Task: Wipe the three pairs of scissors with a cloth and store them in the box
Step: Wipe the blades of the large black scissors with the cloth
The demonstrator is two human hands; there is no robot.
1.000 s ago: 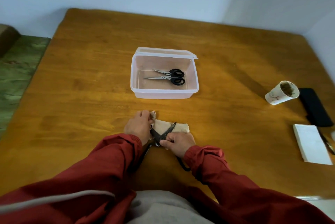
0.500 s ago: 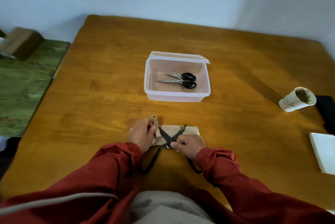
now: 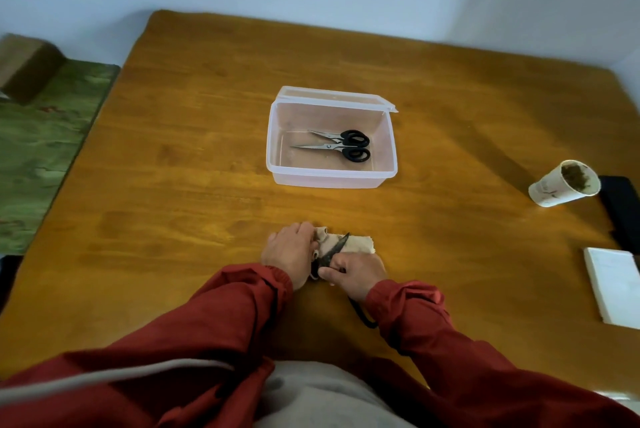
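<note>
Head view: my right hand gripped the dark scissors, blades closed after being spread. My left hand clutched the cloth; storage seemed next.

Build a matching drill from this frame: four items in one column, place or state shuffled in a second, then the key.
Items
1. black-handled scissors
2. dark scissors
3. paper cup
4. white pad

Place or state
A. lying flat on the table, far right
B. on the cloth, gripped by the right hand
C. brownish residue inside
D. inside the clear box

Pairs: 1-D, 2-B, 3-C, 4-A
</note>
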